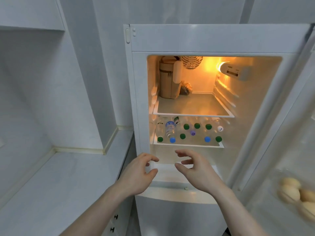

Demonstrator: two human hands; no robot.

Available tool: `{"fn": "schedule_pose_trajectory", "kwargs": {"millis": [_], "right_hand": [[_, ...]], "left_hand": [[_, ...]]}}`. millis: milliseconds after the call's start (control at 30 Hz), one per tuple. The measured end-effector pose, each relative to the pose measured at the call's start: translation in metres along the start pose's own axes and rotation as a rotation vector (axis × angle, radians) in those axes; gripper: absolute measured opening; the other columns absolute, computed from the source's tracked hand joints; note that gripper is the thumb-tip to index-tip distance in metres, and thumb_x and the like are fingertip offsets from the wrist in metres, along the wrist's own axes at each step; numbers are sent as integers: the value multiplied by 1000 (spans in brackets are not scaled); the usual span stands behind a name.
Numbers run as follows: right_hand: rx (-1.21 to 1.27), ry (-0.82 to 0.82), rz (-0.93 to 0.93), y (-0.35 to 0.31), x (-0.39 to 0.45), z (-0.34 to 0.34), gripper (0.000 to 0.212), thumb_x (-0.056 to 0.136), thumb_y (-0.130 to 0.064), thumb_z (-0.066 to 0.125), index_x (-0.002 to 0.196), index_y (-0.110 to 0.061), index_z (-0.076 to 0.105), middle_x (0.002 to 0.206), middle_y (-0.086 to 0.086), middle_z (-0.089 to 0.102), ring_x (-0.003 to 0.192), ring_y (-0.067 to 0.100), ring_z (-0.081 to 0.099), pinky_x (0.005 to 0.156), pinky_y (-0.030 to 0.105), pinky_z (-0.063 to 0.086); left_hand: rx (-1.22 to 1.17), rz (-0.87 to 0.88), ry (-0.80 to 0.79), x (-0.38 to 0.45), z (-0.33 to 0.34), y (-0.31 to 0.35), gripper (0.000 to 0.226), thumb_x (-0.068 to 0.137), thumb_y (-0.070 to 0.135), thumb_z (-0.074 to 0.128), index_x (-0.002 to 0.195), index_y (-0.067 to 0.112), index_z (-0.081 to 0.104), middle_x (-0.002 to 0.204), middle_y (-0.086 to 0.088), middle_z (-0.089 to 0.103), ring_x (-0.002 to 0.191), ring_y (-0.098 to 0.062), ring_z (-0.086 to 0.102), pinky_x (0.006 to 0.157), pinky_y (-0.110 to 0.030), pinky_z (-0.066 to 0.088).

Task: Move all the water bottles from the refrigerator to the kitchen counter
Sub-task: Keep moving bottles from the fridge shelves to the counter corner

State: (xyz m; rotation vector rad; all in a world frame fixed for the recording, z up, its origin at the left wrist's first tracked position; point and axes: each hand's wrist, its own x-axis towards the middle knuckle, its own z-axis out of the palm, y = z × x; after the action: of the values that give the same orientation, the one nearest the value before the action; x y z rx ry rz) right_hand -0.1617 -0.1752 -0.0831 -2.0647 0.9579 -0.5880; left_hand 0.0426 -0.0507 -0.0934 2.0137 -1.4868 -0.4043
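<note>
Bottles (187,132) on fridge shelf, above both empty hands (136,174)

A tan bag (167,79) stands at the upper shelf's back left, with a dark wrapped bundle (186,88) just beside it on the right. A round white vent (191,61) sits above them. Eggs (296,193) lie in the door rack at far right. Two black drawer knobs (114,223) show below the worktop.

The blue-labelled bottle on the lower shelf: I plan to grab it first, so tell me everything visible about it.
The bottle is clear plastic with a blue-and-white label near its far end and a blue cap facing the door. It lies on its side atop the other bottles at the lower shelf's left, cap near the front edge. Neither hand touches it.
</note>
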Motion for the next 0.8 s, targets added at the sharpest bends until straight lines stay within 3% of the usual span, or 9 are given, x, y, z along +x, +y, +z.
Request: {"fn": "schedule_pose_trajectory", "kwargs": {"millis": [433, 600, 700, 800], "right_hand": [[11, -30, 87, 64, 158, -13, 41, 95, -36, 71, 134, -38, 60, 125, -19, 60, 99, 3, 68, 88, 32, 59], [-13, -64, 117, 80, 197, -2, 44, 95, -33, 71, 137, -35, 58, 128, -13, 60, 94, 3, 69, 82, 29, 57], [-40, -102, 124, 85, 218, 7, 45, 97, -32, 68, 141, -34, 56, 131, -9, 59, 97, 8, 68, 82, 27, 52], [-73, -144, 137, 93, 233, 17, 45, 99, -24, 63, 142, -35, 56, 138, -4, 58, 108, 15, 67, 92, 30, 54]], "left_hand": [[-89, -159, -14, 163, 53, -4, 34, 96, 31, 65, 130, 32, 57, 128, 12, 46, 109, -9, 55, 91, -26, 50], [-48, -258, 33, 202, 70, -17, 41, 93, 26, 65, 133, 27, 56, 135, 6, 50, 105, -11, 54, 99, -28, 47], [-2, -306, 15, 218, 79, -23, 47, 95, 23, 61, 140, 25, 49, 143, 6, 42, 116, -13, 50, 103, -26, 41], [23, -371, 6, 231, 87, -27, 52, 96, 20, 56, 146, 25, 42, 149, 3, 34, 129, -19, 49, 110, -32, 40]]}}
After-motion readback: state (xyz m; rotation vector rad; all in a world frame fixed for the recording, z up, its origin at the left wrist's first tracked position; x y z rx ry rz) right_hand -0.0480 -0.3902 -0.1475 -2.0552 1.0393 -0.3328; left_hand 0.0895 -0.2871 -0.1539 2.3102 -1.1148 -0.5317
